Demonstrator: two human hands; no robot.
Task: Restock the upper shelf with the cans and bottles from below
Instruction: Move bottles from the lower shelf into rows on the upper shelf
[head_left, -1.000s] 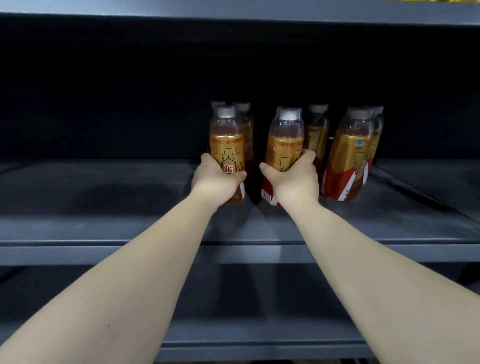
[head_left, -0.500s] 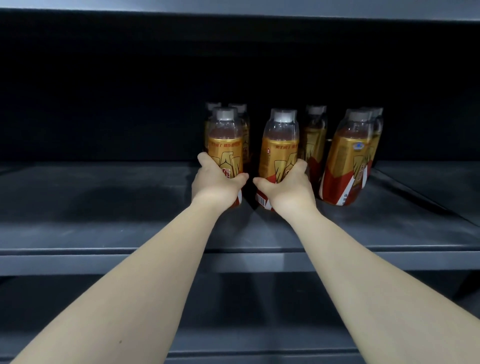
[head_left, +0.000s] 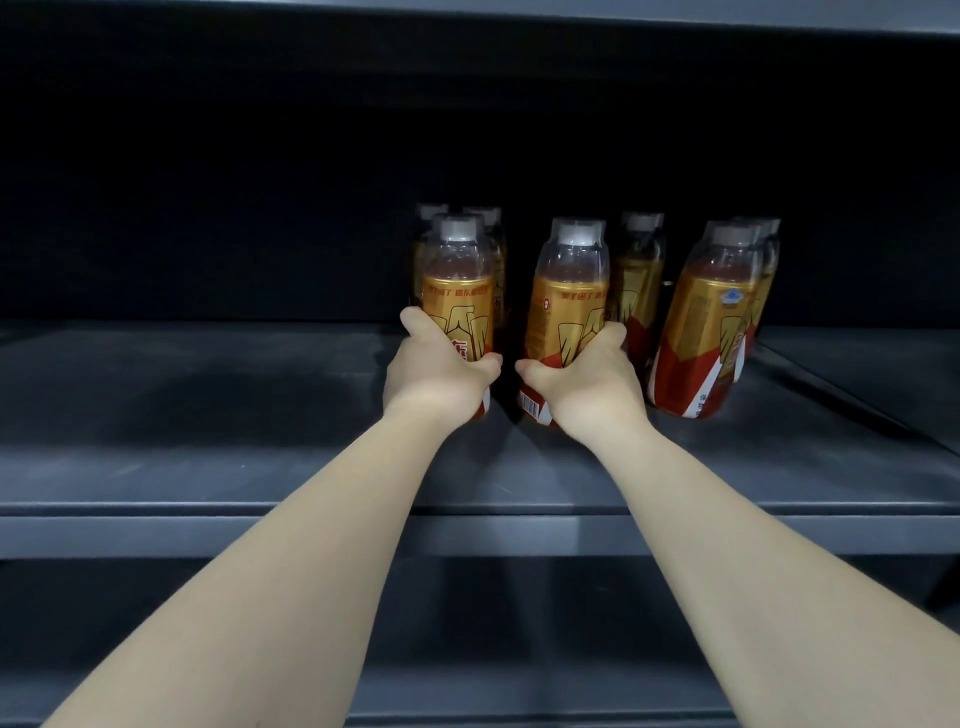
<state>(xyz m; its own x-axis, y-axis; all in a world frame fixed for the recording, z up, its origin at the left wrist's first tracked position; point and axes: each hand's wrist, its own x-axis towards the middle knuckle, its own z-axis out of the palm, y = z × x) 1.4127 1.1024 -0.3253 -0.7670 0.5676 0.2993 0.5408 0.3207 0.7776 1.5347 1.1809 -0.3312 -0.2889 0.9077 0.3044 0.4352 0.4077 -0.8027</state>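
Observation:
Two gold-and-red drink bottles with clear tops stand on the dark grey shelf (head_left: 208, 415). My left hand (head_left: 436, 379) grips the lower part of the left bottle (head_left: 457, 291). My right hand (head_left: 587, 389) grips the lower part of the bottle (head_left: 569, 301) next to it. Both bottles stand upright, their bases on or just above the shelf board. Behind and to the right stand several more of the same bottles (head_left: 706, 322), partly hidden by the front ones.
The shelf's front lip (head_left: 156, 535) runs across the view, with a lower shelf (head_left: 519, 691) beneath my arms. Another shelf board (head_left: 675, 15) closes the space overhead. A seam in the shelf runs at the right (head_left: 857, 395).
Both hands have pushed their bottles slightly deeper into the shelf and lower, toward the row behind. The grips are unchanged.

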